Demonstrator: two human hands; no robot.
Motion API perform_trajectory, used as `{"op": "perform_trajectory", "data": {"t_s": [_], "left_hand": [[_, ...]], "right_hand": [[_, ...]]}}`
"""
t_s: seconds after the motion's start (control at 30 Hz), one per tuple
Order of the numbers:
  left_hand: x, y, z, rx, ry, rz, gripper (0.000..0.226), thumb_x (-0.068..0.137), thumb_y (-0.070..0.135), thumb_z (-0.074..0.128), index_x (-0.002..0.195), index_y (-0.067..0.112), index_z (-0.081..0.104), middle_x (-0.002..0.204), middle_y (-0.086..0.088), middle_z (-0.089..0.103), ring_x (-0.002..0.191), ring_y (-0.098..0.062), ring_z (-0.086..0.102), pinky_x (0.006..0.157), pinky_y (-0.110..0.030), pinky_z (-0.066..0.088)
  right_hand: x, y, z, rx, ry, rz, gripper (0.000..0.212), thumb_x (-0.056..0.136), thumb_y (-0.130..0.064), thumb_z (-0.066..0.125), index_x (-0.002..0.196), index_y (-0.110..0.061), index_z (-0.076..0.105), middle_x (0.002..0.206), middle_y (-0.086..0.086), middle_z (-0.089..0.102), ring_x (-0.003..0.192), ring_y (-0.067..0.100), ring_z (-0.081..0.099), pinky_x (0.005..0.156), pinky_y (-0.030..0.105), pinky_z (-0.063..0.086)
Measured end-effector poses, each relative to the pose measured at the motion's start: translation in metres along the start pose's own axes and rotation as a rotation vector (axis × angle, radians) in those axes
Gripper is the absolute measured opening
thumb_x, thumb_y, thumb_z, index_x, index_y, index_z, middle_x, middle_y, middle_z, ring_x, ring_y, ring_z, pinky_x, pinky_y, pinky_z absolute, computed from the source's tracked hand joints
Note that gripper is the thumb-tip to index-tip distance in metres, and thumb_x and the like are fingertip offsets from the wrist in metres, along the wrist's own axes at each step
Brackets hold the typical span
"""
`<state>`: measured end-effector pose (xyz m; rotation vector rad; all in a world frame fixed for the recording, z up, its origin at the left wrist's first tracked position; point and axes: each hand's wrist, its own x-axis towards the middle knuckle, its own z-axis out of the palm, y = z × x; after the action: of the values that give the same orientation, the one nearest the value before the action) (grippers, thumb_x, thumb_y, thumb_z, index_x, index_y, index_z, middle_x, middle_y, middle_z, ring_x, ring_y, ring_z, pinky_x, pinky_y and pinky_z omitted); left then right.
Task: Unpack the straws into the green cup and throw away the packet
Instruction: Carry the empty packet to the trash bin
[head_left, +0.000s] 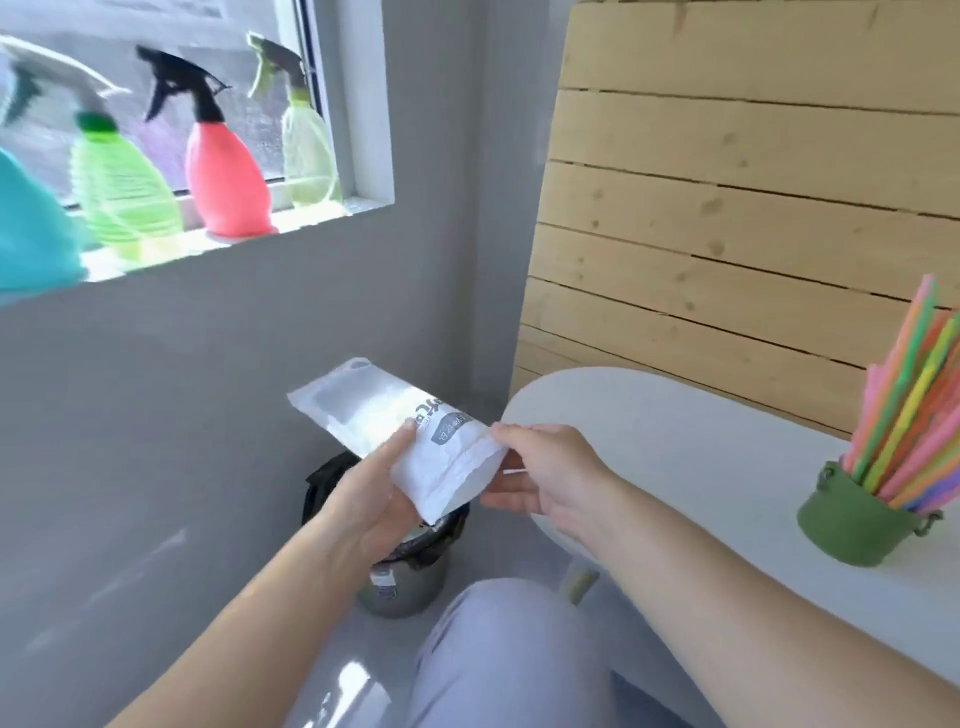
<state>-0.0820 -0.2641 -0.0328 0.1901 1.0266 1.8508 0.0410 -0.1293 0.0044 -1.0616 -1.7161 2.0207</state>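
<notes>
A flat, see-through white packet (395, 431) with grey print is held in the air with both hands, above a small grey bin (410, 582) lined with a black bag on the floor. My left hand (369, 493) grips the packet's lower left side. My right hand (540, 467) pinches its near right corner. The packet looks empty. Several coloured straws (904, 410) stand in the green cup (857, 519) on the white table (675, 457) at the right.
Several spray bottles (223, 166) stand on the window sill at the upper left. A wooden slat wall (753, 208) rises behind the table. My knee in light trousers (498, 649) is below the hands, beside the bin.
</notes>
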Motion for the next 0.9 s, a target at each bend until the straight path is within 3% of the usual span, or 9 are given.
{"op": "perform_trajectory", "data": {"t_s": [0.07, 0.13, 0.2, 0.3, 0.43, 0.57, 0.73, 0.9], "left_hand": [[0.0, -0.008, -0.027, -0.038, 0.133, -0.048, 0.04, 0.106, 0.032, 0.056, 0.093, 0.009, 0.085, 0.106, -0.016, 0.081, 0.088, -0.029, 0.081, 0.062, -0.039, 0.065], [0.002, -0.016, -0.046, -0.084, 0.224, -0.088, 0.029, 0.104, 0.028, 0.059, 0.104, 0.006, 0.078, 0.101, -0.016, 0.082, 0.08, -0.03, 0.081, 0.057, -0.04, 0.064], [0.007, -0.023, -0.059, -0.091, 0.269, -0.127, 0.026, 0.104, 0.026, 0.061, 0.114, 0.004, 0.071, 0.101, -0.016, 0.082, 0.078, -0.029, 0.081, 0.055, -0.038, 0.063], [0.016, -0.031, -0.068, -0.073, 0.299, -0.203, 0.023, 0.104, 0.026, 0.061, 0.113, 0.006, 0.07, 0.09, -0.013, 0.082, 0.068, -0.026, 0.08, 0.047, -0.032, 0.06], [0.03, -0.038, -0.073, -0.102, 0.285, -0.247, 0.032, 0.107, 0.028, 0.055, 0.126, 0.005, 0.067, 0.108, -0.014, 0.079, 0.091, -0.028, 0.076, 0.061, -0.036, 0.063], [0.038, -0.045, -0.076, -0.069, 0.23, -0.265, 0.028, 0.106, 0.03, 0.057, 0.113, 0.008, 0.072, 0.094, -0.009, 0.082, 0.075, -0.023, 0.08, 0.053, -0.031, 0.061], [0.045, -0.058, -0.075, -0.093, 0.17, -0.255, 0.03, 0.105, 0.031, 0.06, 0.1, 0.011, 0.081, 0.104, -0.011, 0.082, 0.084, -0.024, 0.081, 0.06, -0.033, 0.063], [0.056, -0.065, -0.081, -0.088, 0.261, -0.309, 0.037, 0.101, 0.042, 0.063, 0.121, 0.012, 0.073, 0.098, -0.01, 0.081, 0.082, -0.024, 0.078, 0.067, -0.032, 0.065]], "right_hand": [[0.014, 0.016, 0.024, -0.044, -0.002, 0.063, 0.02, 0.093, -0.021, 0.065, 0.099, -0.002, 0.067, 0.08, 0.014, 0.078, 0.069, 0.031, 0.077, 0.062, 0.042, 0.064], [0.026, 0.031, 0.039, -0.08, -0.002, 0.114, 0.018, 0.093, -0.021, 0.065, 0.097, -0.002, 0.065, 0.078, 0.015, 0.078, 0.067, 0.032, 0.077, 0.06, 0.041, 0.064], [0.036, 0.045, 0.047, -0.104, 0.008, 0.163, 0.019, 0.094, -0.02, 0.065, 0.1, -0.002, 0.064, 0.08, 0.016, 0.078, 0.066, 0.032, 0.077, 0.061, 0.042, 0.064], [0.051, 0.057, 0.05, -0.138, 0.047, 0.2, 0.019, 0.094, -0.021, 0.065, 0.099, -0.002, 0.062, 0.08, 0.017, 0.077, 0.065, 0.033, 0.077, 0.054, 0.038, 0.062], [0.061, 0.065, 0.052, -0.19, 0.069, 0.227, 0.024, 0.096, -0.022, 0.062, 0.104, 0.001, 0.062, 0.09, 0.02, 0.077, 0.065, 0.032, 0.077, 0.054, 0.037, 0.062], [0.061, 0.067, 0.043, -0.163, 0.081, 0.207, 0.025, 0.096, -0.019, 0.059, 0.107, 0.004, 0.062, 0.099, 0.021, 0.076, 0.07, 0.035, 0.077, 0.063, 0.044, 0.064], [0.051, 0.073, 0.028, -0.224, 0.104, 0.138, 0.042, 0.095, -0.025, 0.057, 0.109, 0.015, 0.058, 0.102, 0.021, 0.074, 0.069, 0.031, 0.078, 0.057, 0.039, 0.063], [0.061, 0.073, 0.042, -0.239, 0.068, 0.184, 0.035, 0.1, -0.034, 0.054, 0.105, 0.0, 0.061, 0.097, 0.017, 0.075, 0.068, 0.031, 0.077, 0.062, 0.041, 0.064]]}}
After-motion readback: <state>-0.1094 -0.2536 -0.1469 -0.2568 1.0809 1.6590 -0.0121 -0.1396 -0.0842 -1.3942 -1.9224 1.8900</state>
